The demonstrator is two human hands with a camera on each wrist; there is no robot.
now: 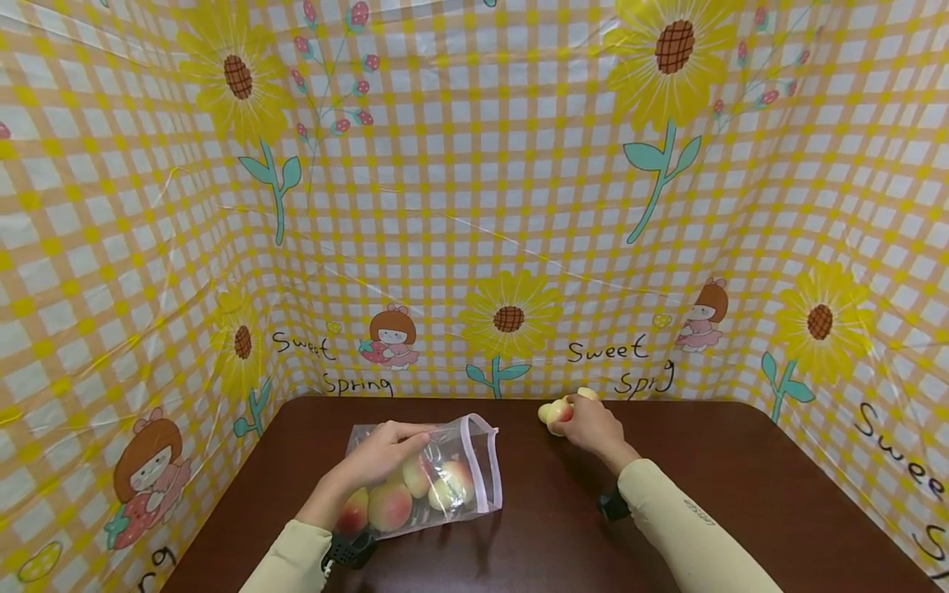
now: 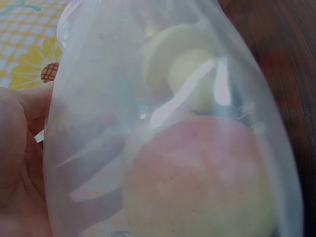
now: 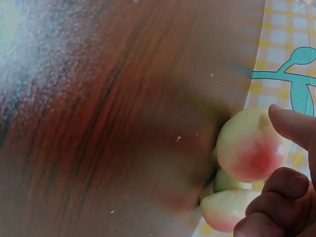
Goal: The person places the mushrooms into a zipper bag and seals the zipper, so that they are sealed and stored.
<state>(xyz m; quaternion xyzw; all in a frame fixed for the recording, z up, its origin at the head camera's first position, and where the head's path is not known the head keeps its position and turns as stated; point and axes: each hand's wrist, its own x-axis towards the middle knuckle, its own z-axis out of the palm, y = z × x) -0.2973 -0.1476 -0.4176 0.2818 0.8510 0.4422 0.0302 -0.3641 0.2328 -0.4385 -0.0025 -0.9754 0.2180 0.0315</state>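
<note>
A clear zip bag [image 1: 415, 527] with a pale pink edge lies tilted on the table, its mouth towards the right. Inside it are several yellow-pink peaches [image 1: 390, 506], one large and close in the left wrist view [image 2: 197, 177]. My left hand [image 1: 381, 451] grips the bag along its upper side, and its fingers show through the film in the left wrist view. At the table's back edge my right hand [image 1: 593, 424] holds a pale peach with a red blush [image 3: 252, 145] between thumb and fingers. More pale peaches [image 3: 224, 210] lie right beside it.
The dark brown wooden table [image 1: 534, 543] ends at a back wall covered by a yellow checked cloth [image 1: 474, 231] with sunflowers. The same cloth rises at both sides. Small pale specks dot the tabletop in the right wrist view.
</note>
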